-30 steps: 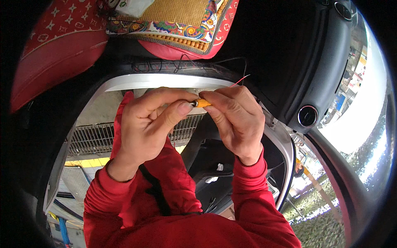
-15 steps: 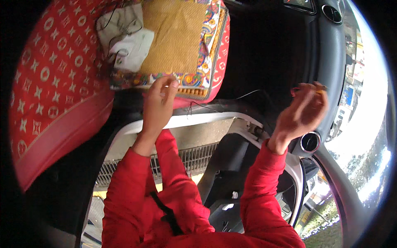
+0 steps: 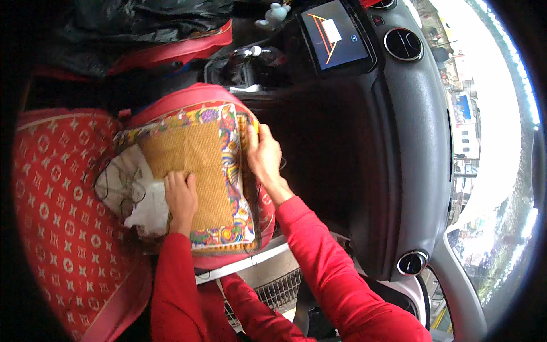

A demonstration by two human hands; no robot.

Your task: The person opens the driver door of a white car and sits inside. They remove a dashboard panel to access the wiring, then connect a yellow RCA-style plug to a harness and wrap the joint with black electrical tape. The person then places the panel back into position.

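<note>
My left hand (image 3: pixel 182 200) lies with its fingers resting on a woven tan seat mat (image 3: pixel 199 148), beside a crumpled white and grey piece (image 3: pixel 149 208) with thin dark cords across it. The mat has a colourful patterned border (image 3: pixel 231 151) and lies on the red patterned car seat (image 3: pixel 182 100). At the seat's front edge my right hand (image 3: pixel 265 158) is closed, its fingertips by the mat's rim. A small yellow thing (image 3: pixel 255 126) shows at its fingers; its kind cannot be made out.
A black dashboard (image 3: pixel 407 137) with round vents (image 3: pixel 403 44) and a lit screen (image 3: pixel 335 34) runs along the right. The red seat back (image 3: pixel 68 211) rises at left. Black plastic (image 3: pixel 137 28) covers the far seat. The white door sill (image 3: pixel 245 262) crosses near my legs.
The view has shifted, bringing the screen and far seat in. My left hand has moved onto the mat beside the white piece. My right hand has come from the dashboard to the seat's front edge.
</note>
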